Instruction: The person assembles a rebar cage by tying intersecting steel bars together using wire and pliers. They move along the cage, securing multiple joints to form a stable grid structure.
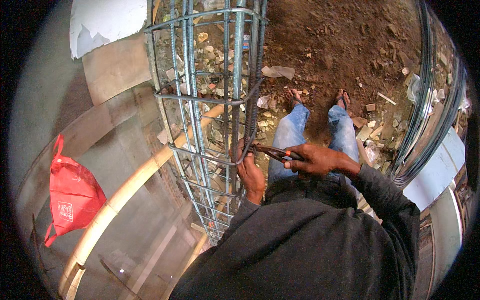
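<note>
Reaching in from our right, our right hand point(320, 157) has its fingers clamped on the handles of dark pliers point(272, 151), which lie directly left of that palm. The long axis of the pliers runs almost level across our front, and their nose touches or nearly touches the right-hand corner of a bent steel hoop point(220, 160). Our left hand point(253, 176) is the nearer one to that corner: it comes up from below, palm against the bars, its fingers curled partly behind them, so we cannot tell whether they pinch anything. The relation that matters, we judge, is a crossing: pliers sideways, bars of the rebar cage point(237, 65) lengthwise on our left, the two meeting at the cage's right edge, just above our left thumb. Farther out, we see a bamboo pole point(132, 182) slanting past the cage toward the lower left, and a red bag point(75, 195) beyond it. Brown dirt ground point(330, 40) spreads ahead of our feet, with a bundle of dark rods point(417, 155) along its right edge.
</note>
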{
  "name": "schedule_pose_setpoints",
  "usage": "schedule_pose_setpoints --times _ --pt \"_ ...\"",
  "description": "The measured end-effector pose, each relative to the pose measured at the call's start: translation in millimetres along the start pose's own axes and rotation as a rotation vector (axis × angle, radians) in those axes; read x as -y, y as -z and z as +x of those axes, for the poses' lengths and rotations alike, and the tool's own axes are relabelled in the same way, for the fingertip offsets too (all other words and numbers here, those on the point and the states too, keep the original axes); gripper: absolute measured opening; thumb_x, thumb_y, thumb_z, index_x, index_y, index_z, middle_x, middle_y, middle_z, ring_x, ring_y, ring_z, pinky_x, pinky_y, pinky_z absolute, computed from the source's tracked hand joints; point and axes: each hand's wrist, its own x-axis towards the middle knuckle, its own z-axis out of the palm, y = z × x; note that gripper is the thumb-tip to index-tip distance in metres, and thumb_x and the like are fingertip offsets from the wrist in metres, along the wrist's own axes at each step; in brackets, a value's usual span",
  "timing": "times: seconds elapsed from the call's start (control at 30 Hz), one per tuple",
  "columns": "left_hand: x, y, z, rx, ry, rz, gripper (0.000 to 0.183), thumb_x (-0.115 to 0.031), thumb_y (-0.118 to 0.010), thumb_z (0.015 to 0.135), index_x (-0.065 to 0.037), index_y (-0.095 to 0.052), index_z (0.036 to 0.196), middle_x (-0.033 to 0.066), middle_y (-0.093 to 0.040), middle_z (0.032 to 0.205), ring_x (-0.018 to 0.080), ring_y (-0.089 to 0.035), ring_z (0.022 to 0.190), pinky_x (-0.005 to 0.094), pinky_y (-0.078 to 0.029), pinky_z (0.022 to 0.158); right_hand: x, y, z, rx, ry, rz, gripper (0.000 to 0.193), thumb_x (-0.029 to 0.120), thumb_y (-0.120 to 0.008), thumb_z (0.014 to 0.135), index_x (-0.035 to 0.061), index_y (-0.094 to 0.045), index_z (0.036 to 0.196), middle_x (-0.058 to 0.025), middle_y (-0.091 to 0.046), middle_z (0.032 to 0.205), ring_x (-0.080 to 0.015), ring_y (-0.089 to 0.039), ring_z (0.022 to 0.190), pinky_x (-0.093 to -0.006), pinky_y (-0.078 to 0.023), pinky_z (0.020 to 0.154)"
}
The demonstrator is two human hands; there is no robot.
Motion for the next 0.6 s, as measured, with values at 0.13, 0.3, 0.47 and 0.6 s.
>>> schedule_pose_setpoints --times 0.13,0.3,0.47,0.6 --pt "0 1 -1 0.008 0.015 -0.071 0.048 -0.009 -0.040 0.097 0.007 -0.052 0.141 0.0196 -0.058 0.134 0.0314 -0.053 0.126 0.0403 -0.037 0.111 -22 15 9 0.135 -0.103 0.158 0.053 0.052 -0.056 0.103 0.0043 -0.063 0.125 -0.0117 -0.074 0.087 -0.0260 -0.071 0.077 -0.0425 -0.056 0.073" --pt "3 4 1 0.028 -0.071 0.042 0.047 -0.009 -0.040 0.098 0.008 -0.052 0.140 0.0199 -0.058 0.132 0.0314 -0.054 0.124 0.0406 -0.038 0.109 -30 20 18 -0.002 0.207 -0.252 0.053 0.054 -0.054 0.103 0.0046 -0.063 0.120 -0.0104 -0.073 0.086 -0.0234 -0.072 0.076 -0.0414 -0.057 0.070" --pt "3 3 1 0.019 -0.062 -0.015 0.046 -0.009 -0.040 0.097 0.009 -0.052 0.138 0.0210 -0.059 0.130 0.0325 -0.055 0.120 0.0412 -0.038 0.107 -16 20 11 0.095 -0.038 0.047 0.053 0.052 -0.054 0.104 0.0029 -0.062 0.120 -0.0097 -0.071 0.081 -0.0208 -0.070 0.067 -0.0394 -0.058 0.062" --pt "-3 5 1 0.046 -0.011 0.019 0.046 -0.010 -0.040 0.097 0.008 -0.052 0.138 0.0198 -0.060 0.128 0.0313 -0.056 0.118 0.0404 -0.038 0.107 -15 22 11 0.200 -0.170 0.327 0.054 0.054 -0.065 0.098 0.0021 -0.064 0.113 -0.0098 -0.072 0.081 -0.0169 -0.068 0.060 -0.0336 -0.056 0.054"
